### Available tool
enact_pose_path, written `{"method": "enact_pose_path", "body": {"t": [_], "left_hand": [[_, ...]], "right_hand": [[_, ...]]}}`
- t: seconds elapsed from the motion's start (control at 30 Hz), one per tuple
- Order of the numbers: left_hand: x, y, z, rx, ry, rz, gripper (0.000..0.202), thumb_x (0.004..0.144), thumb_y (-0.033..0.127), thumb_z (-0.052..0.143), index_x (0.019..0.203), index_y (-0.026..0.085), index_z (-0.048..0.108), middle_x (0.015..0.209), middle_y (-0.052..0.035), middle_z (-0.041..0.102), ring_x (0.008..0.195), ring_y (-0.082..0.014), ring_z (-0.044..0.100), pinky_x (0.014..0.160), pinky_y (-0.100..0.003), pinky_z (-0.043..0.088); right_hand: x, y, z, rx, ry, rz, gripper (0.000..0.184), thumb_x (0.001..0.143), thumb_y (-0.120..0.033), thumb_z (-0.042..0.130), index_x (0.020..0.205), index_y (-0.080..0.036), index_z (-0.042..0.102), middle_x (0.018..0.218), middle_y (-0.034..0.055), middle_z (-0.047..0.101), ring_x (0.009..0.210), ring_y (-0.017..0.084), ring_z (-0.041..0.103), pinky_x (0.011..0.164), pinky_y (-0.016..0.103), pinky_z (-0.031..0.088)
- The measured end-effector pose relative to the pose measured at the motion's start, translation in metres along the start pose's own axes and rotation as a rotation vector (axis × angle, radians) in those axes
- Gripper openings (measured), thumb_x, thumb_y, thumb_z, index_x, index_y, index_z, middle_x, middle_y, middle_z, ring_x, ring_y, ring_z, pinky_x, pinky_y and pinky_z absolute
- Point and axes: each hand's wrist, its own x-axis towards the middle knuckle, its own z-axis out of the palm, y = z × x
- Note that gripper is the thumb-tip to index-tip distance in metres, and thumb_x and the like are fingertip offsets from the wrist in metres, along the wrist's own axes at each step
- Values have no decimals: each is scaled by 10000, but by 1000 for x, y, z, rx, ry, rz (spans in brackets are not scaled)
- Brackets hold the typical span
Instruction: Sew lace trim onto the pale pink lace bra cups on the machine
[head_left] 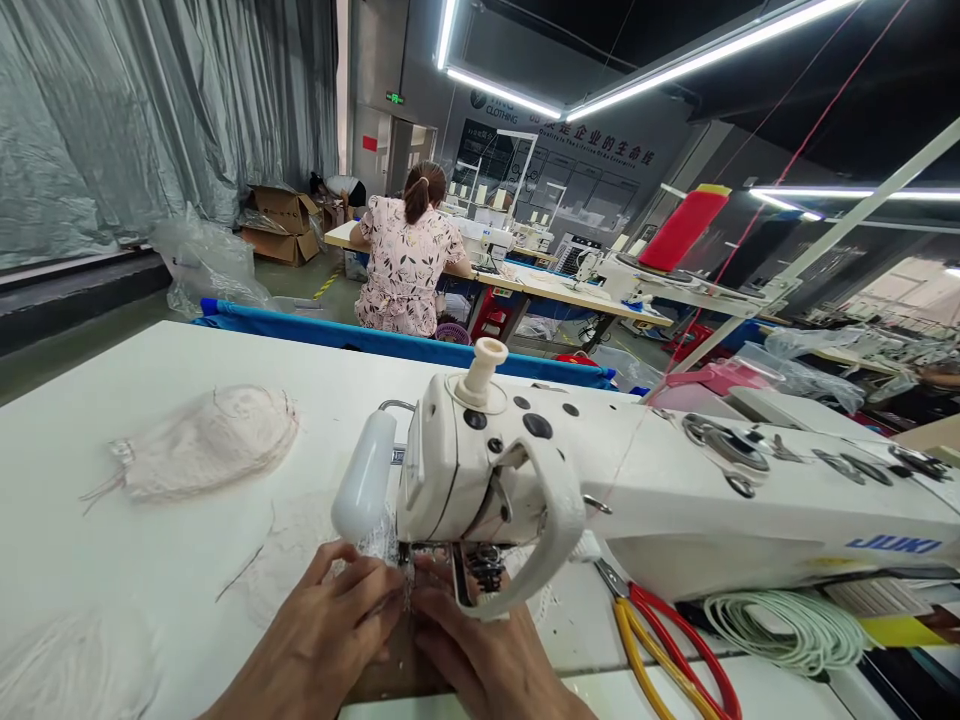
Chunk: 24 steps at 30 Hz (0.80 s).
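Note:
A white sewing machine (660,490) lies across the white table (150,560), its head at centre. My left hand (330,630) and my right hand (480,650) rest side by side at the needle, fingers pressed together on a small piece of white lace fabric (386,545) under the presser foot. Red thread runs down from a red cone (682,228) to the machine. Part of the fabric is hidden by the machine head and my fingers.
A heap of white lace pieces (206,440) lies on the table's left, and more lace (67,660) sits at the lower left. Red and yellow handled scissors (667,650) and a white cord coil (787,625) lie right of my hands. A person (409,255) sits at another table behind.

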Motion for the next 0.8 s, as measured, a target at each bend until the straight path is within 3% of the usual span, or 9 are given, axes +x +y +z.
{"method": "enact_pose_path", "body": {"t": [0.07, 0.2, 0.43, 0.8], "left_hand": [[-1, 0, 1, -51, -30, -12, 176, 924, 124, 404, 917, 207, 559, 1005, 51, 619, 844, -111, 575, 884, -312, 276], [1, -1, 5, -110, 76, -15, 75, 915, 173, 513, 864, 192, 565, 947, 59, 636, 814, -94, 569, 879, -304, 265], [5, 1, 0, -83, 74, 16, 129, 939, 162, 467, 880, 171, 581, 972, 25, 654, 865, -106, 570, 893, -322, 275], [9, 2, 0, -77, 142, -28, 441, 1016, 424, 252, 829, 209, 587, 912, 53, 655, 820, -98, 580, 841, -325, 278]], "right_hand": [[0, 1, 0, 10, 10, -1, 194, 869, -224, 512, 1026, -267, 617, 1055, 28, 651, 937, 212, 591, 780, 330, 484], [0, 1, 0, 15, 6, -7, 187, 887, -239, 492, 1025, -252, 618, 1066, 38, 651, 935, 212, 592, 784, 330, 481], [1, 1, 1, 1, -8, -3, 189, 899, -258, 492, 1044, -247, 613, 1075, 39, 646, 961, 206, 586, 807, 330, 484], [1, 2, -1, -37, -31, -14, 204, 904, -330, 492, 1059, -263, 607, 1085, 24, 654, 928, 211, 607, 766, 329, 493]]}}
